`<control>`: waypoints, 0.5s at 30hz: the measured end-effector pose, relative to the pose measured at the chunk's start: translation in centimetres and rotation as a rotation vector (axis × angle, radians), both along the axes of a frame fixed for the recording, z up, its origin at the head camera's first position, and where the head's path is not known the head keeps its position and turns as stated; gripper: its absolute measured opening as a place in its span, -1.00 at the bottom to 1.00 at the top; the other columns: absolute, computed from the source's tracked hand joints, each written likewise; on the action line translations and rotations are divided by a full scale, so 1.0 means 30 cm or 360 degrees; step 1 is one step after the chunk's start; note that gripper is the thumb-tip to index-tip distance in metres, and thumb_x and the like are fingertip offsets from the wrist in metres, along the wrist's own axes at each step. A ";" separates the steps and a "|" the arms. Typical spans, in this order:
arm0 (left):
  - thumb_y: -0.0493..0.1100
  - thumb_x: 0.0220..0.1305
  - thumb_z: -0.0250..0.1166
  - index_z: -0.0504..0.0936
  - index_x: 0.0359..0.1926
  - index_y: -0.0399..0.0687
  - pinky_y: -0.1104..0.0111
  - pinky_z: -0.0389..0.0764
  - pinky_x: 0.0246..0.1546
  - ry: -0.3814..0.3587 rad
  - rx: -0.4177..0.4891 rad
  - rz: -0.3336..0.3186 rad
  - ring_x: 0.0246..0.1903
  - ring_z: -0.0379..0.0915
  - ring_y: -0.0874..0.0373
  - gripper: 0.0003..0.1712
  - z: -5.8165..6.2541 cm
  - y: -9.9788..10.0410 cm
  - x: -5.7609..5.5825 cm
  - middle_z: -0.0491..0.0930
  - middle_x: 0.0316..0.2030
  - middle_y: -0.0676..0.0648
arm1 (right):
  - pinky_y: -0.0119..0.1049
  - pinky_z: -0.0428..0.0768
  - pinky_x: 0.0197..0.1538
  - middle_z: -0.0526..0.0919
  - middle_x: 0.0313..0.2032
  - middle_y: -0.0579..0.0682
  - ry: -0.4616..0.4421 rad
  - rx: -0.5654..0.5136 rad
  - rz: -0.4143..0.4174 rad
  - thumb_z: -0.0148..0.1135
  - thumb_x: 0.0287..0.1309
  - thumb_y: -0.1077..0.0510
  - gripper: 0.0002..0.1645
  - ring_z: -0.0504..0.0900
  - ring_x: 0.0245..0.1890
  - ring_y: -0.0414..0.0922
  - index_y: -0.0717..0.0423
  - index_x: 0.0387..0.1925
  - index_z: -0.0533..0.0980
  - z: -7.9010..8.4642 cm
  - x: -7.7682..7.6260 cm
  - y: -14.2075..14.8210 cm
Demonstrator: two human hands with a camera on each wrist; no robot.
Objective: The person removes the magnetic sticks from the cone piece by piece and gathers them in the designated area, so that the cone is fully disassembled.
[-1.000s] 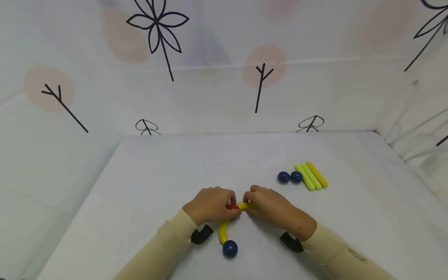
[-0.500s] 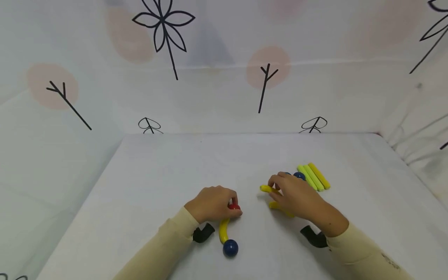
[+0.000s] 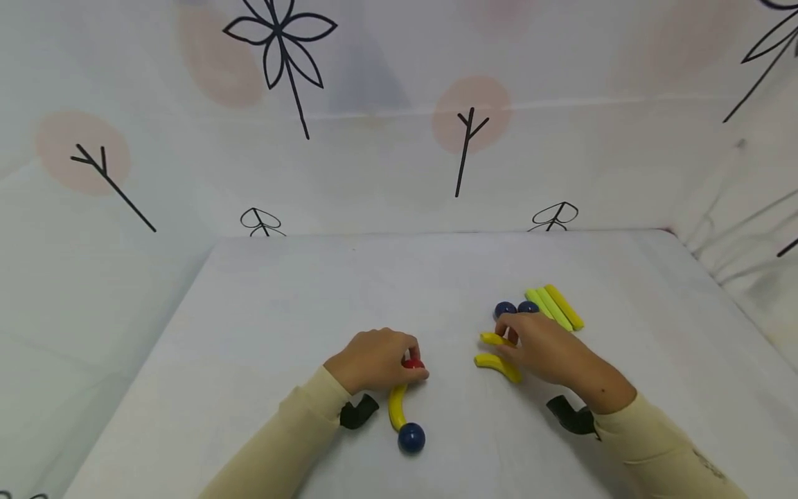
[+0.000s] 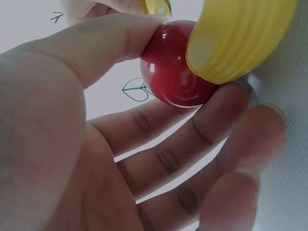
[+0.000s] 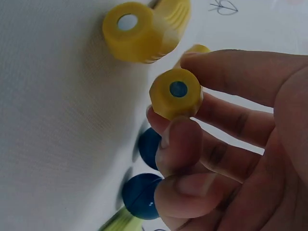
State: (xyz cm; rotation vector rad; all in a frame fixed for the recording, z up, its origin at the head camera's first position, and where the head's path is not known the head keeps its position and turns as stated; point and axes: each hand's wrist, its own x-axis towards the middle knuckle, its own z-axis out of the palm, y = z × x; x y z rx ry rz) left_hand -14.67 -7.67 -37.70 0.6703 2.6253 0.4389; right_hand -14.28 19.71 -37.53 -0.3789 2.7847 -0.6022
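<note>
My left hand (image 3: 377,359) pinches a red ball (image 4: 166,72) between thumb and fingers. Against that ball sits the end of a curved yellow magnetic stick (image 3: 397,409), whose near end meets a dark blue ball (image 3: 411,438) on the table. Off to the right, my right hand (image 3: 548,352) pinches another curved yellow magnetic stick (image 5: 161,98), with a round metal disc showing in its end. A third curved yellow stick (image 3: 499,367) lies on the table just below the right hand's fingers. Part of the held stick is hidden by the fingers.
Two dark blue balls (image 3: 505,310) rest side by side just beyond the right hand. Beside them lie straight sticks, greenish yellow (image 3: 551,308) and yellow (image 3: 564,307). The white table (image 3: 280,298) meets patterned cloth walls at the back and sides.
My right hand has moved away from the red ball to the right, carrying a curved yellow stick. Another curved stick has come into view below it. The left hand keeps its hold on the red ball.
</note>
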 end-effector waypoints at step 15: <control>0.19 0.24 0.38 0.60 -0.35 0.16 0.44 0.31 -0.54 -0.0003 0.0007 0.0005 -0.58 0.33 0.29 -0.72 0.004 -0.001 0.004 0.45 -0.61 0.17 | -0.35 0.49 -0.42 0.62 -0.32 -0.08 -0.0119 -0.0016 0.0030 0.37 0.22 0.10 -0.77 0.48 -0.39 -0.17 0.06 -0.11 0.60 -0.021 -0.008 0.020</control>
